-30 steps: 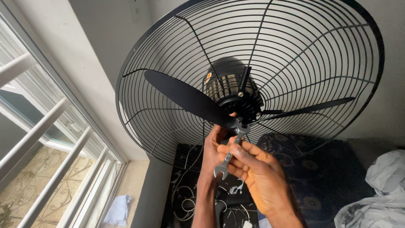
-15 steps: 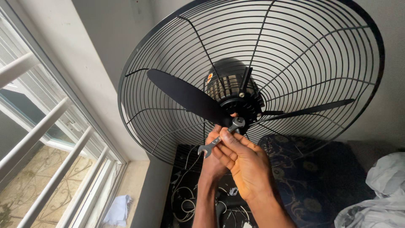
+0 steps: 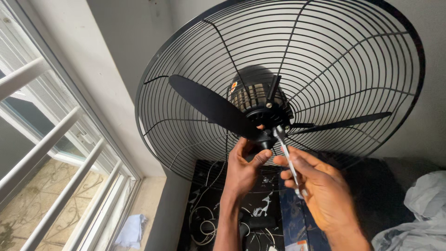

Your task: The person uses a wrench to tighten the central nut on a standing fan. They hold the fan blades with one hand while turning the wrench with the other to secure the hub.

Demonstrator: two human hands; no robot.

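Beside window bars, right hand (image 3: 320,195) grips wrench (image 3: 287,155) at fan hub (image 3: 269,122); left hand (image 3: 244,169) steadies it.

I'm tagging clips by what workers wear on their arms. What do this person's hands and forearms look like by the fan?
Both are bare. The left hand and right hand wear no gloves, and no rings, watch or wristband show. No sleeve reaches either forearm as far as the picture's lower edge. The nails look short and unpainted.
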